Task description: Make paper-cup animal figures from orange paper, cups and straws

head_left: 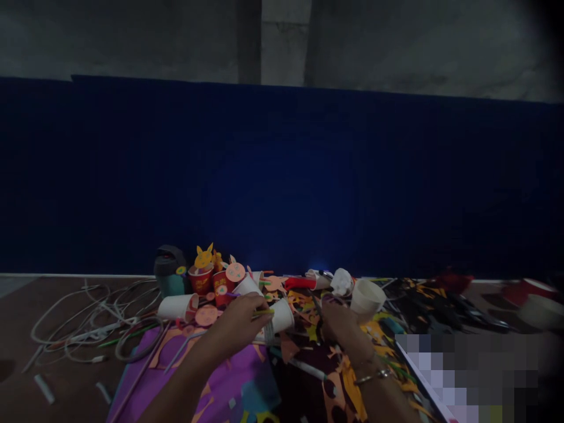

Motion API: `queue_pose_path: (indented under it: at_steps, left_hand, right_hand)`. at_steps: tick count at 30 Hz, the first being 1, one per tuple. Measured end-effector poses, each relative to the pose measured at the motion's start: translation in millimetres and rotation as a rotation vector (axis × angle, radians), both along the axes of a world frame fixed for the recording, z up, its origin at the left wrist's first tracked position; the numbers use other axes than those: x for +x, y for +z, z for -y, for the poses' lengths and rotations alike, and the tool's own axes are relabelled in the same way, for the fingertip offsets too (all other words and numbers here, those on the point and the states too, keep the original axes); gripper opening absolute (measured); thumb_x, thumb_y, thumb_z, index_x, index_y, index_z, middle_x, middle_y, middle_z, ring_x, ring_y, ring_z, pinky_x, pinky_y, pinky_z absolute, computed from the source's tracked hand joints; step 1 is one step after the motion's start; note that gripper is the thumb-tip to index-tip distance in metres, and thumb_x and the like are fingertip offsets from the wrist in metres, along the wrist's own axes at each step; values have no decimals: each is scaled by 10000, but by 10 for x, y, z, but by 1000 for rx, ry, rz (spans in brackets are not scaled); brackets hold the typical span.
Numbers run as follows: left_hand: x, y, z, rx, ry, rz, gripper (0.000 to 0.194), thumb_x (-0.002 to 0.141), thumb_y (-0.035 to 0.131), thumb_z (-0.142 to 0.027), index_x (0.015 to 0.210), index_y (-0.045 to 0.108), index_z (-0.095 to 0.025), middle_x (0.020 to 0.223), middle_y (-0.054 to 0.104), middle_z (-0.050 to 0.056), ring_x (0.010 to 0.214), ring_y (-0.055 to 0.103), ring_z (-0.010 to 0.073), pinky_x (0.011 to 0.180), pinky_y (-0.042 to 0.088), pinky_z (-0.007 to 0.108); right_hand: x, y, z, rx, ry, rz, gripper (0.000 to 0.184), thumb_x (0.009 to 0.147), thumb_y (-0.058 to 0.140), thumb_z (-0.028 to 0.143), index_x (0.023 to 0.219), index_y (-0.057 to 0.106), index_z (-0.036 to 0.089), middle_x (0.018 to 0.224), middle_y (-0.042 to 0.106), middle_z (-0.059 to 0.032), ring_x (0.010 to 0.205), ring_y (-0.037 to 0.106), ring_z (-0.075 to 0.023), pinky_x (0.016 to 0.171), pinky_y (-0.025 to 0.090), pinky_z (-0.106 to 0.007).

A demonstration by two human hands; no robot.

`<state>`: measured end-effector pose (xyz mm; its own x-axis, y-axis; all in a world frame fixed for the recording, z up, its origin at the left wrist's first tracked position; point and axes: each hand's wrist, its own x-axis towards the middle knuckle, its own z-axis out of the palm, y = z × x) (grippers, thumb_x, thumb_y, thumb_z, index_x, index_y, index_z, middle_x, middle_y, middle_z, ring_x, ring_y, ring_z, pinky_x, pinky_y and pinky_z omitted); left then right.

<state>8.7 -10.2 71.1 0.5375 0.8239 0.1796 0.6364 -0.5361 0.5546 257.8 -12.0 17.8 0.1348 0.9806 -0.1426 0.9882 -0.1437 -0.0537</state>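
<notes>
My left hand [247, 317] is closed, its fingertips pinching a thin yellow-green strip [263, 313]. Close beside those fingers a white paper cup [282, 317] lies on its side; whether they touch it I cannot tell. My right hand [341, 326] is closed around what look like scissors [316, 306], a dark blade pointing toward the cup and a purple handle partly hidden by the fingers. Between the hands lie orange and yellow paper scraps [304, 302]. Below, a marker [308, 369] rests on dark paper, and purple paper [229, 382] spreads under my left arm.
At the back left stand red paper cups [201, 281] with paper animal faces and a dark-topped teal container [171, 270]. White cables [101, 320] coil at the far left. A cream tape roll [368, 296] sits beyond my right hand. A blue partition [282, 176] rises behind the table.
</notes>
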Motion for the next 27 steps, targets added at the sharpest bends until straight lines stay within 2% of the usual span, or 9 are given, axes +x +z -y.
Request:
queue_pose_path:
  at_steps: [4,13,17,22,27]
  left_hand:
    - [-22,-7,-12,-21,-60,19,223,838,467,-337,838,651,-213,864,630,25,808,567,171,691,381,251]
    - [-85,20,-45,-4,-29,41,126,782,533,-266,812,647,-222,847,629,0,799,565,157,698,383,250]
    - [-99,51,-54,18,-19,61,129,789,535,-257,818,656,-224,843,628,2,814,560,159,717,391,253]
    - [-92,83,-47,86,-15,95,106,780,561,-223,818,659,-217,852,626,21,894,537,184,780,396,276]
    - [-81,74,-34,85,-21,158,85,783,573,-237,803,654,-217,870,597,25,892,530,178,797,408,289]
  right_hand:
    - [42,72,36,4,36,-1,303,759,469,67,1036,588,91,986,658,-227,949,631,-305,726,451,-361]
    - [253,312,142,-5,95,-124,263,675,513,115,909,616,177,971,670,-116,907,622,-260,695,414,-310]
    - [272,492,274,39,168,-243,339,655,550,187,990,589,225,1035,641,-64,966,581,-232,750,413,-298]
    - [97,677,394,104,402,-570,416,629,600,199,1042,597,249,1122,592,-37,1006,540,-205,850,403,-287]
    - [-165,730,427,188,471,-623,379,617,629,162,987,614,240,1058,607,-19,960,544,-182,833,397,-269]
